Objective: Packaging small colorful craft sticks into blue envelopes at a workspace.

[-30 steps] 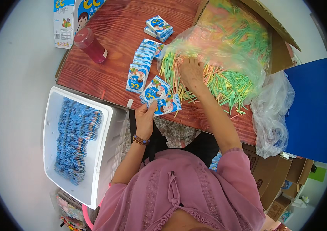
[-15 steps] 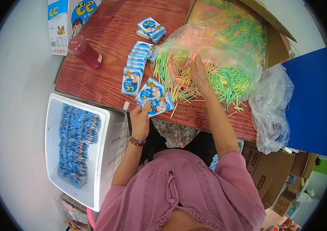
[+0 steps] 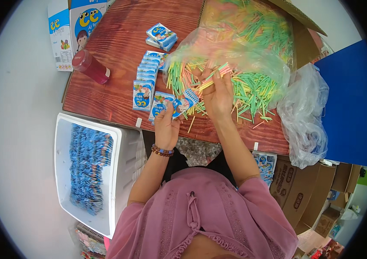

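My left hand [image 3: 166, 127] is closed at the table's front edge, fingers and thumb pinching a blue-and-white packet [image 3: 185, 103]. A second such packet [image 3: 161, 100] lies under or against the same fingers; whether it is gripped too, I cannot tell. Just right of it, my right hand [image 3: 219, 97] is raised over the heap of thin coloured sticks [image 3: 254, 90], closed on a small bunch of pink, yellow and green sticks [image 3: 211, 80]. An overlapping row of packets [image 3: 143, 88] lies to the left, and two more packets [image 3: 162, 35] are stacked farther back.
A clear plastic bag [image 3: 235, 47] of sticks spills out of a cardboard box [image 3: 304, 47] at the back right. At left stand a red-pink jar [image 3: 90, 67] and printed cartons [image 3: 60, 39]. A white bin [image 3: 111, 185] of packets sits below the table [image 3: 123, 39]. Crumpled plastic [image 3: 303, 116] hangs at right.
My right hand has lifted out of the stick heap with a bunch and come nearer my left hand. The packets at my left hand have spread apart, one tilting toward the right hand.
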{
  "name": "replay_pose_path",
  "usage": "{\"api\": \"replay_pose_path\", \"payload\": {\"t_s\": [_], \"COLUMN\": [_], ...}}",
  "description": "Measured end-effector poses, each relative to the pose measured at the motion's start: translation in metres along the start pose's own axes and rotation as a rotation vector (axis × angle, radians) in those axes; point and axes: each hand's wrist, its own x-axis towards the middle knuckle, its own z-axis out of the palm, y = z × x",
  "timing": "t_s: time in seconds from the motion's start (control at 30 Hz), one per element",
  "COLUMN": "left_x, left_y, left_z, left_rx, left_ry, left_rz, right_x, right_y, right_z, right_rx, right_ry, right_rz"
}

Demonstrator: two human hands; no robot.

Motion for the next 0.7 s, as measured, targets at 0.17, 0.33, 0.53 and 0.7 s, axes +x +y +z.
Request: {"api": "replay_pose_path", "payload": {"t_s": [0.17, 0.33, 0.53, 0.7], "left_x": [-0.001, -0.001, -0.003, 0.000], "left_y": [-0.003, -0.003, -0.009, -0.014], "left_z": [0.006, 0.003, 0.008, 0.007], "left_rx": [0.004, -0.016, -0.061, -0.082], "left_ry": [-0.018, -0.057, -0.063, -0.088], "left_rz": [-0.022, -0.018, 0.021, 0.062], "right_x": [-0.012, -0.022, -0.035, -0.044], "right_y": [-0.005, -0.002, 0.009, 0.018], "right_z": [0.009, 0.015, 0.018, 0.025], "right_rx": [-0.009, -0.144, -0.331, -0.333], "right_ry": [-0.079, -0.041, 0.046, 0.080], "right_rz": [-0.047, -0.024, -0.087, -0.070]}}
